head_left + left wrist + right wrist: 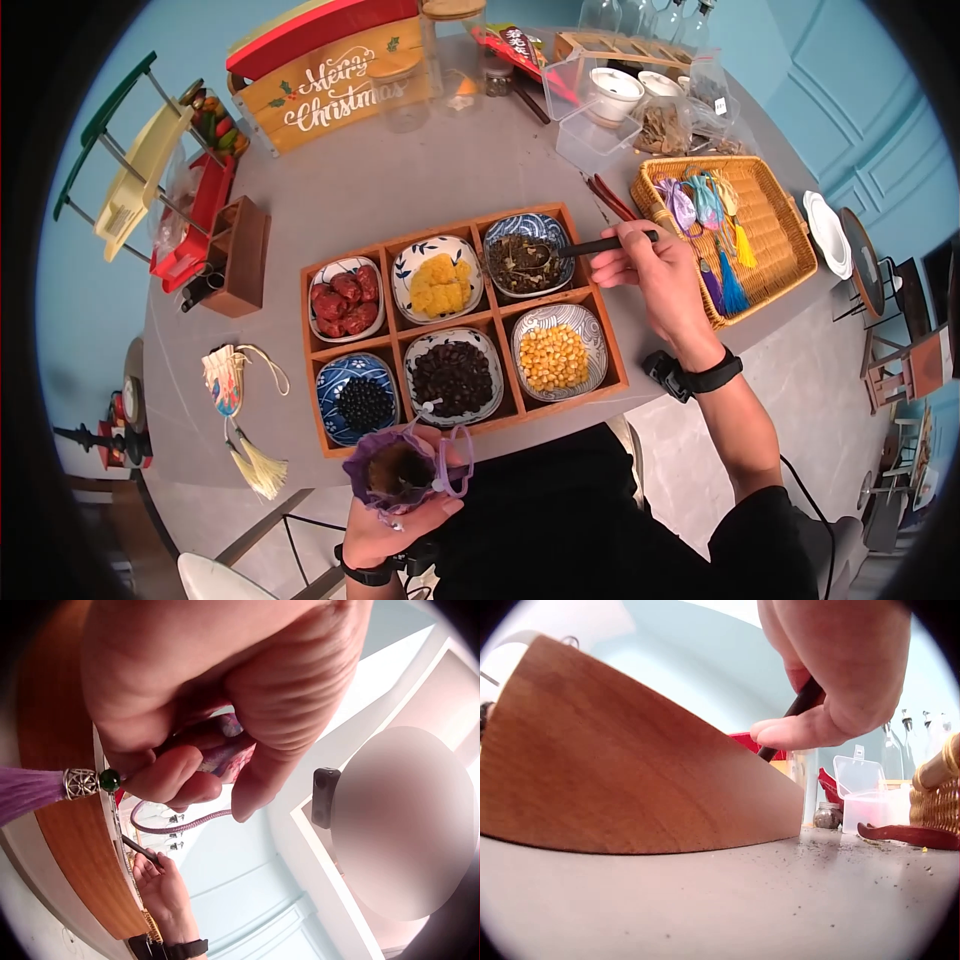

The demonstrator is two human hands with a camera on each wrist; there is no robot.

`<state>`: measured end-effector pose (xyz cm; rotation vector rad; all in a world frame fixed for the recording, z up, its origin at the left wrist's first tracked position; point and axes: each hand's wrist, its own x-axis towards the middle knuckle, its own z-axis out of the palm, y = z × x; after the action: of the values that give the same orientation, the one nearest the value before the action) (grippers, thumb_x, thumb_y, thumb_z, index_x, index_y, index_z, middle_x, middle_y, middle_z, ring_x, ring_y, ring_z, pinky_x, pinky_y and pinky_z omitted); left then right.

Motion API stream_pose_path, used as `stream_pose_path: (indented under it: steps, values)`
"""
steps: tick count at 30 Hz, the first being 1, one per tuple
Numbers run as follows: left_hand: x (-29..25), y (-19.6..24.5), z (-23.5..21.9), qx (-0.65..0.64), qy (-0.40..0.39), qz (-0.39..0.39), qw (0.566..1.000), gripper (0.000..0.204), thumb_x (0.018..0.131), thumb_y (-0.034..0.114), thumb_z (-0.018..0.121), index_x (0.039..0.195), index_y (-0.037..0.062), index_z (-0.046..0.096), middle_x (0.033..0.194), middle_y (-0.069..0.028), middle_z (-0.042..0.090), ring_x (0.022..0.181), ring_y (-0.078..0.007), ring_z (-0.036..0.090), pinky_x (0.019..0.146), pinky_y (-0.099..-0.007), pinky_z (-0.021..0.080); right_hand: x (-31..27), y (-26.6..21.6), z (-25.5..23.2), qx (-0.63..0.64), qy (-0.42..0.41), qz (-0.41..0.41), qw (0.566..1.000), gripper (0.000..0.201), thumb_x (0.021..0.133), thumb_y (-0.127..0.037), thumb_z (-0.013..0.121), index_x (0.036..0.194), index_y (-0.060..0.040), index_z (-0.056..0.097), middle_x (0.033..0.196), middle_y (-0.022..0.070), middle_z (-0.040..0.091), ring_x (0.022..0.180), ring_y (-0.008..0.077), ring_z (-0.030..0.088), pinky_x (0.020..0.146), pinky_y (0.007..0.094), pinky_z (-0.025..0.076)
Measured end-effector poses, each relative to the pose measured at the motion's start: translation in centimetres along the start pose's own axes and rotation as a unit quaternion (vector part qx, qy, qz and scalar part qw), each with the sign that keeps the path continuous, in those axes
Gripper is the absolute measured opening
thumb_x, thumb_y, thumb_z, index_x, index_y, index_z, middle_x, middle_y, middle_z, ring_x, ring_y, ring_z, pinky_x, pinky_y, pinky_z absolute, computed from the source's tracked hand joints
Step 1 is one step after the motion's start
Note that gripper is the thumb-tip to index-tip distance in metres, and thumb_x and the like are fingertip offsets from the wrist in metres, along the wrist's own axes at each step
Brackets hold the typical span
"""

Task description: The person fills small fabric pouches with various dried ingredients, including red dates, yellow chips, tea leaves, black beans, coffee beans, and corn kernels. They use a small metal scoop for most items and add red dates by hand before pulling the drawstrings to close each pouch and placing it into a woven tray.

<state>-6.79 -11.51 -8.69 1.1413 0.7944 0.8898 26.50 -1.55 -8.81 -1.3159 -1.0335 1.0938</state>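
My right hand [660,285] holds the black handle [605,244] of a utensil between thumb and fingers. Its far end dips into dark dried leaves [522,262] in a blue patterned bowl at the back right of a wooden divided box [440,234]. Low in front of the box, my left hand [385,535] grips a purple drawstring pouch [362,470], mouth up, with something brown inside. In the left wrist view, the left hand's fingers curl around the pouch fabric [238,761], and a purple tassel [34,791] with a green bead hangs beside them.
Other bowls hold red dates [345,300], yellow pieces [440,285], corn kernels [553,358], dark raisin-like fruit [450,380] and black beans [365,403]. A wicker tray [780,240] with small pouches lies right. A cream pouch [222,378] lies left. Jars and a Christmas crate [330,90] stand behind.
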Motion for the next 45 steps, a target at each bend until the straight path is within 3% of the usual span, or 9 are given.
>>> stream_pose_path:
  steps: [14,18,24,28,30,32,36,41,45]
  values:
    - [4.7,3.4,1.7,0.162,0.037,-0.04,0.985,0.056,0.075,-0.001,0.078,0.121,0.0028,0.047,0.112,-0.006,0.061,0.103,-0.0117,0.059,0.089,-0.027,0.049,-0.3,0.1,-2.2,0.112,0.078,0.013,0.991,0.031,0.1,-0.023,0.045,0.103,0.0048,0.059,0.078,0.0149,0.067,0.062,0.017,0.064,0.061,0.0277,0.054]
    - [6.3,3.7,2.2,0.17,0.06,-0.052,0.982,0.054,0.078,0.0,0.076,0.125,0.0018,0.047,0.08,0.0052,0.054,0.074,-0.0016,0.05,0.071,-0.018,0.044,-1.3,-2.1,-2.5,0.114,0.083,-0.023,0.99,0.031,0.1,-0.023,0.045,0.102,0.0045,0.061,0.075,0.0139,0.068,0.059,0.0171,0.063,0.059,0.0285,0.053]
    - [7.7,3.2,2.4,0.172,0.047,-0.063,0.982,0.054,0.08,0.003,0.075,0.126,0.0008,0.047,0.071,0.0084,0.046,0.067,0.0,0.043,0.066,-0.0162,0.039,-4.7,-7.8,-1.0,0.071,0.018,-0.089,0.993,0.032,0.1,-0.022,0.043,0.099,0.0048,0.061,0.072,0.0148,0.067,0.057,0.0184,0.063,0.057,0.0282,0.052]
    - [8.0,3.3,2.6,0.181,0.037,-0.048,0.982,0.054,0.082,0.009,0.077,0.126,0.0002,0.047,0.071,0.008,0.043,0.068,-0.0006,0.042,0.067,-0.0181,0.039,-6.8,-9.5,1.4,0.017,-0.086,-0.084,0.993,0.021,0.098,-0.01,0.046,0.098,0.0051,0.06,0.09,0.0137,0.069,0.07,0.0171,0.068,0.065,0.0268,0.055]
    - [7.9,3.0,2.3,0.165,0.028,-0.048,0.985,0.054,0.082,0.011,0.077,0.126,0.0003,0.047,0.072,0.0077,0.044,0.069,-0.0008,0.043,0.068,-0.0183,0.04,-7.6,-10.5,2.6,-0.077,-0.148,-0.094,0.981,0.016,0.094,-0.001,0.05,0.102,0.007,0.06,0.098,0.011,0.066,0.081,0.0147,0.068,0.074,0.0251,0.055]
    - [7.9,2.6,2.0,0.146,0.022,-0.046,0.988,0.055,0.082,0.013,0.077,0.126,0.0005,0.047,0.073,0.0074,0.046,0.071,-0.001,0.044,0.069,-0.0184,0.04,-7.0,-10.2,2.3,-0.124,-0.219,-0.21,0.945,0.019,0.092,0.001,0.049,0.104,0.0076,0.061,0.097,0.0117,0.065,0.085,0.015,0.067,0.078,0.0264,0.054]
    - [7.5,2.5,1.4,0.159,0.041,-0.051,0.985,0.054,0.082,0.014,0.077,0.126,0.0008,0.048,0.081,0.0054,0.053,0.076,-0.0025,0.049,0.073,-0.0203,0.043,-6.2,-9.5,0.9,-0.035,-0.165,-0.225,0.96,0.023,0.093,0.001,0.045,0.107,0.0072,0.061,0.094,0.0127,0.065,0.085,0.0164,0.065,0.079,0.0293,0.053]
    - [6.3,2.8,0.7,0.093,0.085,-0.042,0.991,0.049,0.084,0.006,0.072,0.127,0.0028,0.048,0.11,-0.0021,0.063,0.1,-0.0091,0.058,0.089,-0.0259,0.046,-1.7,-6.5,-0.8,-0.067,-0.03,-0.107,0.992,0.019,0.096,-0.007,0.05,0.108,0.0024,0.062,0.089,0.0069,0.065,0.081,0.0115,0.062,0.078,0.0262,0.05]
    - [5.2,2.5,0.4,0.077,0.115,-0.054,0.989,0.051,0.084,0.002,0.072,0.129,0.0035,0.048,0.112,-0.0021,0.062,0.1,-0.0098,0.058,0.09,-0.0269,0.047,-0.8,-4.2,-0.2,-0.137,-0.098,-0.093,0.981,0.017,0.094,-0.006,0.055,0.108,-0.0006,0.063,0.091,0.0037,0.063,0.084,0.0076,0.058,0.077,0.0237,0.048]
